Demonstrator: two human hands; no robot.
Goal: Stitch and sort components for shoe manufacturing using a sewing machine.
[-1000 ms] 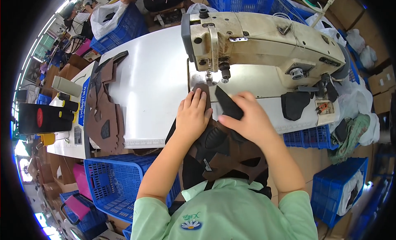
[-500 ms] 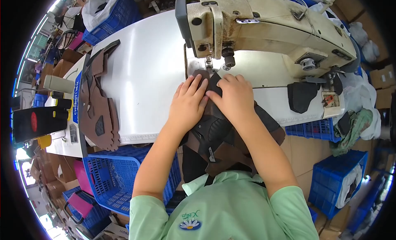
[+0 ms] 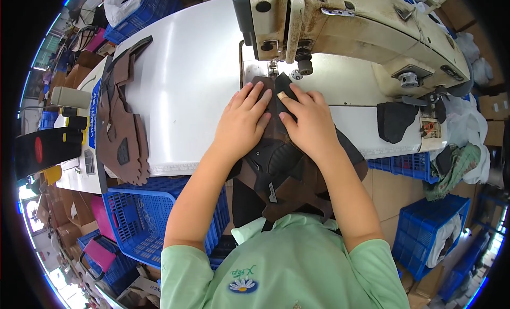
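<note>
A brown and black sewn piece [image 3: 281, 163] with several joined panels lies over the table edge and hangs toward my lap. Its far tip reaches the presser foot [image 3: 273, 70] of the sewing machine. My left hand [image 3: 241, 117] lies open, palm down, on the brown left side, fingers pointing at the foot. On the right, my right hand [image 3: 313, 120] rests with fingers apart on a black strip [image 3: 284, 86] of the same piece. One of its fingertips wears a pale cover. The material under both palms is hidden.
The beige sewing machine [image 3: 361, 32] arches over the far right of the white table [image 3: 180, 91]. Brown cut pieces [image 3: 119, 128] are stacked at the left, a black piece [image 3: 396, 120] at the right. Blue baskets [image 3: 141, 224] stand below; a second machine is far left.
My right hand's fingers have spread and shifted, showing more of the black strip and the pale fingertip cover. My left hand stays on the piece. The whole view has shifted slightly.
</note>
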